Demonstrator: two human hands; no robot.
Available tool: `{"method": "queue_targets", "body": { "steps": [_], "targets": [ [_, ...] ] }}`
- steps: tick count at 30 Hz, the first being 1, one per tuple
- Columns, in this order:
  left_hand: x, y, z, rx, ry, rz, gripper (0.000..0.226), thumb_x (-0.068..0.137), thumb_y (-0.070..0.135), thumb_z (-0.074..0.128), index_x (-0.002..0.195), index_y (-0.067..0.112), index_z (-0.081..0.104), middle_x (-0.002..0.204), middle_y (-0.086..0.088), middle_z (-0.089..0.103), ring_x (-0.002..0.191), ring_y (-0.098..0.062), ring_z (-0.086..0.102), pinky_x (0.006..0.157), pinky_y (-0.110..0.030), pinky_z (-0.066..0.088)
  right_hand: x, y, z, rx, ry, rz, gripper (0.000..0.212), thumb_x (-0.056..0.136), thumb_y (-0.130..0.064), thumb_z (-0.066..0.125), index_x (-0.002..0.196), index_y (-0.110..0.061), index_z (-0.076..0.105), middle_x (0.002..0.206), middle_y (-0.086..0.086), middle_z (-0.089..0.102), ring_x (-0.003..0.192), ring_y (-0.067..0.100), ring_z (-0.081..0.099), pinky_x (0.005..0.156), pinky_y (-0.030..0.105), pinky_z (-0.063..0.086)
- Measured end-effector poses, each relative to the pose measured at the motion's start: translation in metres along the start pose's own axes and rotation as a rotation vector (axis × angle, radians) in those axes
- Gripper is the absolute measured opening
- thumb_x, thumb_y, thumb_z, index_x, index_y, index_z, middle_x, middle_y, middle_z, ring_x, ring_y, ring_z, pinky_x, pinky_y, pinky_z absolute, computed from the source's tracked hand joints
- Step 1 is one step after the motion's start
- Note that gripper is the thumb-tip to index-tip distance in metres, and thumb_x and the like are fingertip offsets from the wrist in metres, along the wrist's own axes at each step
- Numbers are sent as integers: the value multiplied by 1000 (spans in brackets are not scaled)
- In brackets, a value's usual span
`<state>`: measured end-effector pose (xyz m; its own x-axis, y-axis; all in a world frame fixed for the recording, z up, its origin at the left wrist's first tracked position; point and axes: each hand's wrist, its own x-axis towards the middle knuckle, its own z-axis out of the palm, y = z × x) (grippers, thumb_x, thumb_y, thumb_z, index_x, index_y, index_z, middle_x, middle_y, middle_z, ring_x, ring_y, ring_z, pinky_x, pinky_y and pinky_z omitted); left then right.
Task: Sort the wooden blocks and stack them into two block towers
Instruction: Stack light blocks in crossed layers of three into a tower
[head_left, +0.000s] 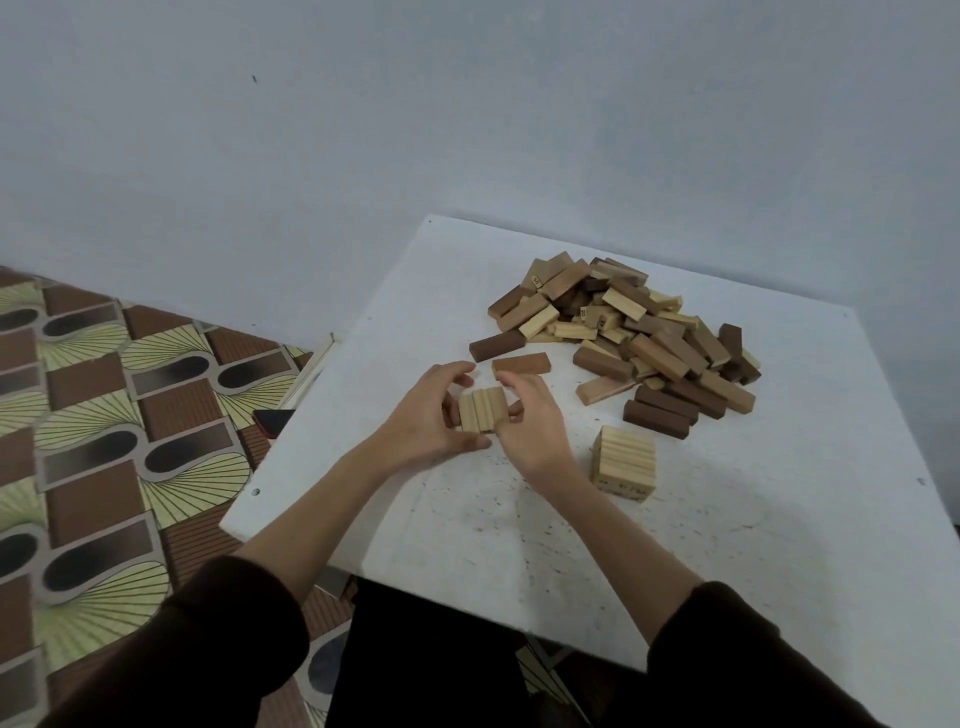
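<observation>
Both hands clamp a small row of light wooden blocks from opposite sides: left hand curled round its left end, thumb near the front, fingers arched over the back; right hand curled against its right end, fingers bent over the top edge. Looks like three or four pale blocks side by side, long faces touching, sitting on the white table roughly mid-table, nearer the left edge than the right.

Just beyond the hands, two loose brown blocks lie flat: a reddish-brown block almost touching the right fingertips, and a dark brown block just behind it, angled.

Mixed pile of blocks occupies the far right part of the table, light and dark pieces jumbled, some with printed numbers; it spills toward the right edge. A few dark blocks lie at its near fringe.

Short tower of light blocks stands right of the right hand, apart from it, several layers high, square and upright, near the pile's front fringe.

Off the table's left edge: a dark phone-like object with a red rim, partly hidden, over a patterned floor. Dark sleeves on both forearms.
</observation>
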<state>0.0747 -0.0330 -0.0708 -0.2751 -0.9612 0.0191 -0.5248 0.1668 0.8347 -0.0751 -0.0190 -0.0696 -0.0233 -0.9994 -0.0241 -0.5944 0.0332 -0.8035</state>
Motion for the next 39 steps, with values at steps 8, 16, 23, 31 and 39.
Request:
{"method": "queue_targets", "body": {
  "steps": [8, 16, 23, 31, 39],
  "targets": [
    [2, -5, 6, -42, -2, 52, 82, 65, 10, 85, 134, 19, 41, 113, 2, 54, 66, -2, 46, 64, -11, 41, -9, 9, -4, 19, -55, -101, 76, 72, 5, 67, 140, -18, 41, 132, -3, 47, 98, 8, 44, 79, 19, 40],
    [-1, -4, 0, -108, -54, 54, 79, 66, 4, 83, 132, 20, 44, 107, 6, 57, 66, -1, 46, 65, -12, 41, -7, 12, -6, -7, -85, -161, 72, 75, -3, 74, 138, -18, 43, 120, -2, 48, 76, -2, 42, 65, 9, 36],
    [0, -3, -1, -88, -92, 54, 79, 67, 3, 82, 133, 21, 44, 106, 9, 56, 68, 0, 47, 67, -13, 43, -6, 14, -7, -28, -113, -179, 72, 75, -6, 75, 138, -17, 42, 116, -3, 45, 78, 0, 40, 65, 9, 33],
    [0, -5, -1, -88, -109, 43, 78, 67, 2, 81, 132, 20, 43, 108, 6, 56, 68, 0, 47, 67, -13, 42, -5, 11, -8, -13, -160, -163, 72, 76, -4, 72, 140, -14, 39, 114, -8, 44, 92, 9, 38, 78, 23, 35],
    [0, 4, -3, -67, -77, 19, 81, 64, 5, 85, 131, 22, 44, 105, 8, 58, 65, 2, 47, 63, -11, 42, -3, -5, -16, -12, -213, -128, 75, 76, -1, 68, 142, -12, 35, 123, 4, 46, 106, 18, 44, 92, 41, 47]
  ]
}}
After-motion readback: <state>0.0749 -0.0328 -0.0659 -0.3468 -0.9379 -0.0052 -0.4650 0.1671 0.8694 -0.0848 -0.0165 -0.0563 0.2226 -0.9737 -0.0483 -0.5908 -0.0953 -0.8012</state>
